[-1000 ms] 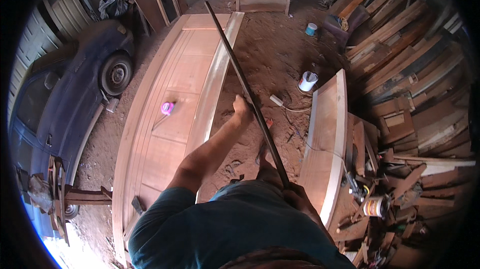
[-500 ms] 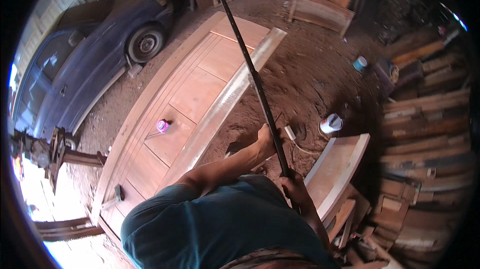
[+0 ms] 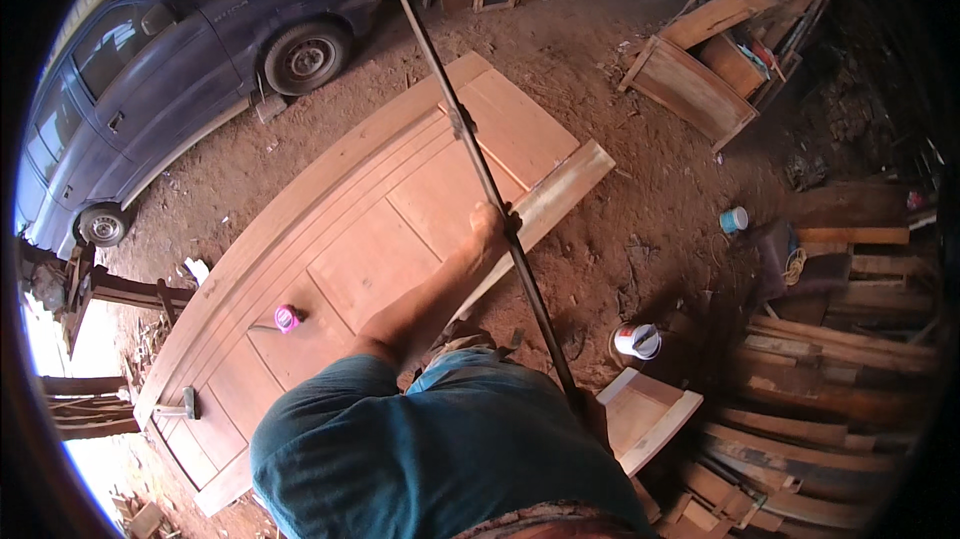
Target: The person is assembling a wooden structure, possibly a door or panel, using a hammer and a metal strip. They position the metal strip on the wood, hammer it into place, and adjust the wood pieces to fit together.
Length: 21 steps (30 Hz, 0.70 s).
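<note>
My left hand (image 3: pixel 489 225) is closed around the middle of a long dark metal bar (image 3: pixel 424 44), which has small lumps along it. The bar slants from far left down toward my right side, passing over a large panelled wooden door (image 3: pixel 360 269) that lies flat. By my right hip, my right hand (image 3: pixel 592 417) is closed on the bar's near end; my shirt and shadow hide much of it. On the door rest a pink tape measure (image 3: pixel 288 319) and, near its left end, a hammer (image 3: pixel 190 402). A pale board (image 3: pixel 560 196) lies along the door's right edge.
A blue vehicle (image 3: pixel 190 59) is parked at the far left. On the dirt floor to the right are a white bucket (image 3: pixel 637 341), a small can (image 3: pixel 734 220) and a wooden frame piece (image 3: pixel 645 414). Stacked planks (image 3: pixel 830 379) line the right; a wooden crate (image 3: pixel 690 89) stands far right.
The bar and my left hand have moved left and farther away, over the door's right edge. My view has shifted, and my right hand is now more hidden.
</note>
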### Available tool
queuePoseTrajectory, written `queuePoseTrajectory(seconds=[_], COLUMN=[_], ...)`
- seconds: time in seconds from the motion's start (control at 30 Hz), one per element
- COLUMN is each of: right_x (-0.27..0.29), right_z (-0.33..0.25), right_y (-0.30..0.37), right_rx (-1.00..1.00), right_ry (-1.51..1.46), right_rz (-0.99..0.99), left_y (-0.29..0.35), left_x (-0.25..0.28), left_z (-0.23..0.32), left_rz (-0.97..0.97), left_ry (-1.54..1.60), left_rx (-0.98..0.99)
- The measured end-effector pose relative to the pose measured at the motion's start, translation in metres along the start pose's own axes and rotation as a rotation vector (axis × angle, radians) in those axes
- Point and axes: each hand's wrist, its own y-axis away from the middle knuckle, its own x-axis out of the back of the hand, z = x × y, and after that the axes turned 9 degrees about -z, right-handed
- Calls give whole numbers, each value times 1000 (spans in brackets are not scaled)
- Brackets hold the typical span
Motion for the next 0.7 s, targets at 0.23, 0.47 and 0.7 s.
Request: queuePoseTrajectory(seconds=[0.23, 0.47, 0.7], right_x=[52, 48, 30], right_z=[-118, -150, -143], right_y=[-182, -334, -379], right_rx=[87, 137, 229], right_ry=[2, 68, -23], right_rz=[-55, -202, -208], left_y=[-119, -224, -283], left_x=[-50, -46, -12], left_z=[119, 210, 226], left_rz=[299, 230, 238], left_ry=[12, 144, -84], left_rx=[-277, -263, -272])
